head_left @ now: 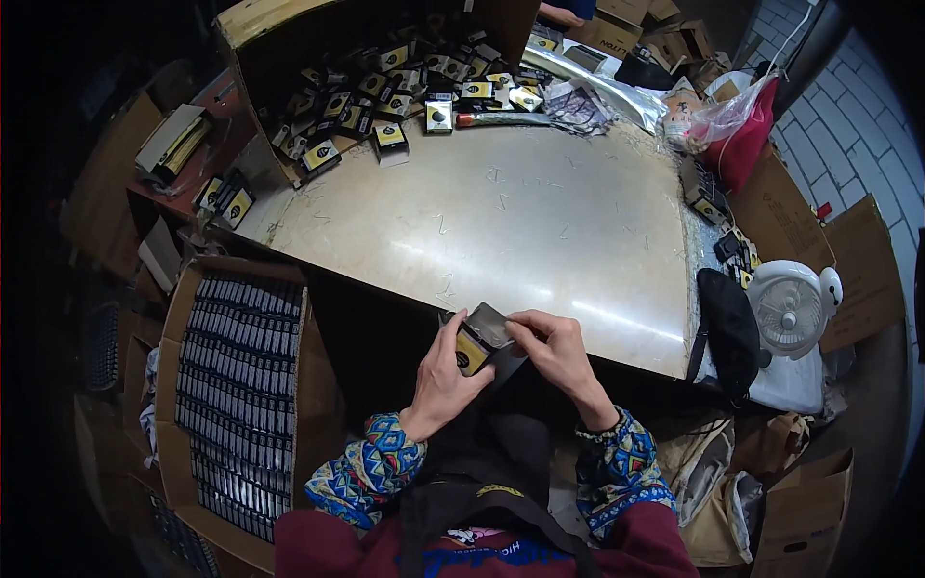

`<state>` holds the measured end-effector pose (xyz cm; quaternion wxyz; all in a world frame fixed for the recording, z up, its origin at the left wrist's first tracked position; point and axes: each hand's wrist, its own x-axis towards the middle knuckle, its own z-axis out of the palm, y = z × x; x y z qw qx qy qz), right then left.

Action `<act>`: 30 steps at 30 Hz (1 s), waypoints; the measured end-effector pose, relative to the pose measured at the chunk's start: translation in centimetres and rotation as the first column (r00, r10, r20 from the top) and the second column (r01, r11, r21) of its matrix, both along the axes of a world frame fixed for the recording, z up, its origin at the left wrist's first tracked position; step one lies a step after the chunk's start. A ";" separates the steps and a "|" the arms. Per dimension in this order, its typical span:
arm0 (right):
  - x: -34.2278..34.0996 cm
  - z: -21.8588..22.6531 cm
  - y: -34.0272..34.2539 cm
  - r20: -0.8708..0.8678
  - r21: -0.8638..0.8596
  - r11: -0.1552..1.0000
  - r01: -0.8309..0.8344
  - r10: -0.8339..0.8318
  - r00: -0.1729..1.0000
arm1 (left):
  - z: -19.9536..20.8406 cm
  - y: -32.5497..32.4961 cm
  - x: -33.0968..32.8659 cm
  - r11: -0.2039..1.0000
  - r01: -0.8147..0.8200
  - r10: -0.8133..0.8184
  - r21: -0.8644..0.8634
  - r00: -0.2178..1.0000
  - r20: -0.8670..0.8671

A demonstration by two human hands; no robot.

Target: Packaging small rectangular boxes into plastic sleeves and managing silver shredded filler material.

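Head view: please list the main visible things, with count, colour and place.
Held box: one, black-yellow, between hands
Small boxes: many, black-yellow-white, heaped far left on table
Table: one, pale, centre
Packed carton: one, brown, left
Packed items: many, dark, inside it
Other cartons: several, brown, right
Fan: one, white, right
Pouch: one, black, table's right edge
Bundle: one, red, upper right
Wall: one, white, upper right
Co-worker: one, blue clothing, top
Sleeves: two, multicoloured, person's forearms
Left hand: one, bare, around box
Right hand: one, bare, at its flap

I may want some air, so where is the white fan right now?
In the head view, the white fan stands on the right side, beyond the right edge of the table, immediately right of the black bag.
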<state>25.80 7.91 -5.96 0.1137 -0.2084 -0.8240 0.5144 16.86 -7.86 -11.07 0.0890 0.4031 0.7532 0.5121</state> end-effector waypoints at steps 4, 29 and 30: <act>0.1 -0.4 -0.8 -0.228 -0.007 0.994 0.105 -0.103 0.968 | 0.4 0.1 0.0 0.999 -0.045 0.045 -0.003 0.990 0.132; -1.6 0.2 -2.8 -0.400 0.272 0.942 0.198 -0.076 0.913 | 0.6 -0.5 0.2 0.999 -0.040 0.044 0.027 0.988 -0.148; -1.6 0.6 -2.2 -0.399 0.273 0.942 0.197 -0.076 0.914 | 0.8 -0.6 0.1 0.999 -0.040 0.039 -0.007 0.993 -0.115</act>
